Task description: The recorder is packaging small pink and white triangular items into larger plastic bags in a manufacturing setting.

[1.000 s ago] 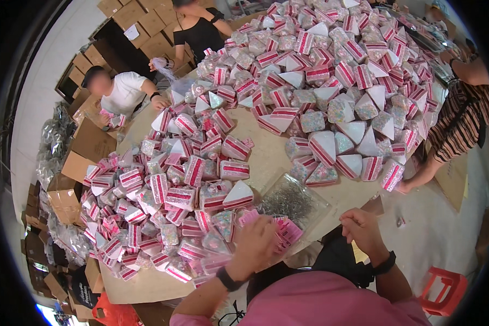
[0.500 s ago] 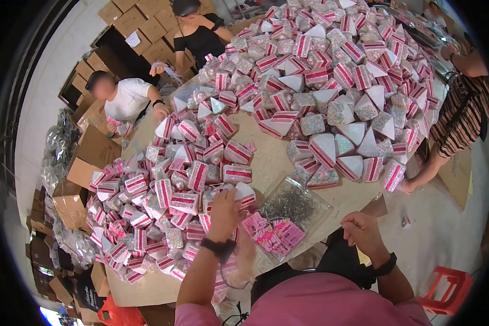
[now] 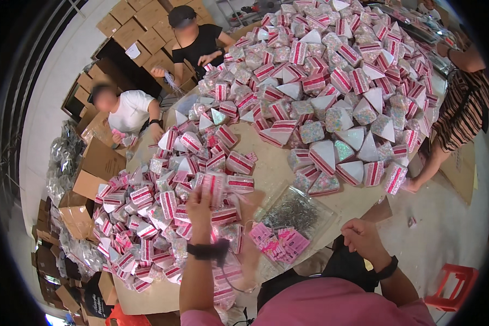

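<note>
My left hand (image 3: pixel 200 205) is raised over the near-left pile, its fingers closed on a cake-slice ornament (image 3: pixel 213 186) with white and dark pink stripes. The slice is blurred by motion. Around it lies a heap of similar slices (image 3: pixel 168 205), some with pink cards among them. My right hand (image 3: pixel 361 237) hangs off the table's edge at the right with its fingers curled together; what they hold, if anything, is hidden. Between my hands lies a clear plastic bag (image 3: pixel 320 205) with many small dark metal pieces (image 3: pixel 290 213) and pink printed cards (image 3: pixel 280 242) on it.
A larger heap of cake slices (image 3: pixel 331 81) covers the table's far side. Two people (image 3: pixel 133 111) work at the far left, and another person's striped garment (image 3: pixel 464 106) shows at right. Cardboard boxes (image 3: pixel 99 168) line the left; a red stool (image 3: pixel 453 288) stands at lower right.
My left hand has moved left and away from me, lifting a cake slice off the pile. My right hand stays curled in nearly the same place.
</note>
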The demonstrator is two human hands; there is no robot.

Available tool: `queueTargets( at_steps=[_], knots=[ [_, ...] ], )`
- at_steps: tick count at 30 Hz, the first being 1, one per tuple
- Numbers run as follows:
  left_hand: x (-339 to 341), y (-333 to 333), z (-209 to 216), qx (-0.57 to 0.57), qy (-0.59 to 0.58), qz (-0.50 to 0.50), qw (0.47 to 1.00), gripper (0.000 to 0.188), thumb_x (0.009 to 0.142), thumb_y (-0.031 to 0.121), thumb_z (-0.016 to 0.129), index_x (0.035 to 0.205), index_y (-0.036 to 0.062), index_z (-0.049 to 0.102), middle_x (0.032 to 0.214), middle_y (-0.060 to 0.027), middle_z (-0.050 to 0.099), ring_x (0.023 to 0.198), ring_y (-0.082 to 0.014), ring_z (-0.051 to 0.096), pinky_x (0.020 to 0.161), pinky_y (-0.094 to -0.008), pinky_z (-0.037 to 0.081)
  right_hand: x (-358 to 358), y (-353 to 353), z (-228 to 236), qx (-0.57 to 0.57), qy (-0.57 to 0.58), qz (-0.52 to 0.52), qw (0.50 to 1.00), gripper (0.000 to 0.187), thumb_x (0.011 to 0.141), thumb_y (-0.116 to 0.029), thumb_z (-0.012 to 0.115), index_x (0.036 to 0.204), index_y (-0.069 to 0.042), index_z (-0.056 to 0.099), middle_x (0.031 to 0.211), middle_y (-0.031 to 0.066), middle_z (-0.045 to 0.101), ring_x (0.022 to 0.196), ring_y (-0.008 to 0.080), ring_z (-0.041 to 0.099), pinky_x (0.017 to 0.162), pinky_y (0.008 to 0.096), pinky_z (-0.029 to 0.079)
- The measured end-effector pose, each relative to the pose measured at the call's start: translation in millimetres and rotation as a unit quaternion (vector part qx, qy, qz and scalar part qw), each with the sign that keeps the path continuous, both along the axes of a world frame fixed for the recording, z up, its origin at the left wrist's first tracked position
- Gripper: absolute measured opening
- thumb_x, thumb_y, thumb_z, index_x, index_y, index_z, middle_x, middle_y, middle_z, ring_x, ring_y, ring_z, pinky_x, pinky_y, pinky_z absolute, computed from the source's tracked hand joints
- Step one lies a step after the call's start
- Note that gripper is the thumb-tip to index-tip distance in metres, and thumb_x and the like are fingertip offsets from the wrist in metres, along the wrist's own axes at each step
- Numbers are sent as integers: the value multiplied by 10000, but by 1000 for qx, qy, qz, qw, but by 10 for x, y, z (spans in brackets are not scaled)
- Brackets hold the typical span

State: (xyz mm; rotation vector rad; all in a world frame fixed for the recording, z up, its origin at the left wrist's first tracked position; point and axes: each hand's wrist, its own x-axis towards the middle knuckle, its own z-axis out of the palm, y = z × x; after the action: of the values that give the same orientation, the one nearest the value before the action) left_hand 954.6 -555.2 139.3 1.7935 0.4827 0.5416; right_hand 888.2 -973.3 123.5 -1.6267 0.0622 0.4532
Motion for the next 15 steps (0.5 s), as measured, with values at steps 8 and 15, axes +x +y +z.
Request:
queueTargets(
  at_steps=[8, 15],
  knots=[
    [-66, 720, 838, 539, -144, 229, 798, 478, 823, 57, 635, 1248, -59, 451, 1191, -218, 533, 1145, -313, 494, 977, -394, 375, -11, -34, -111, 3, -1, -16, 1000, 144, 857, -138, 584, 879, 1, 620, 631, 45, 591, 464, 75, 521, 420, 206, 403],
    [177, -1184, 790, 400, -40, -226, 887, 504, 766, 99, 671, 1218, -26, 486, 1169, -214, 548, 1051, -339, 535, 925, -400, 413, -9, -31, -109, 1, 21, -16, 1000, 150, 871, -159, 570, 871, -18, 622, 629, 16, 572, 511, 77, 519, 479, 234, 435]
  ],
)
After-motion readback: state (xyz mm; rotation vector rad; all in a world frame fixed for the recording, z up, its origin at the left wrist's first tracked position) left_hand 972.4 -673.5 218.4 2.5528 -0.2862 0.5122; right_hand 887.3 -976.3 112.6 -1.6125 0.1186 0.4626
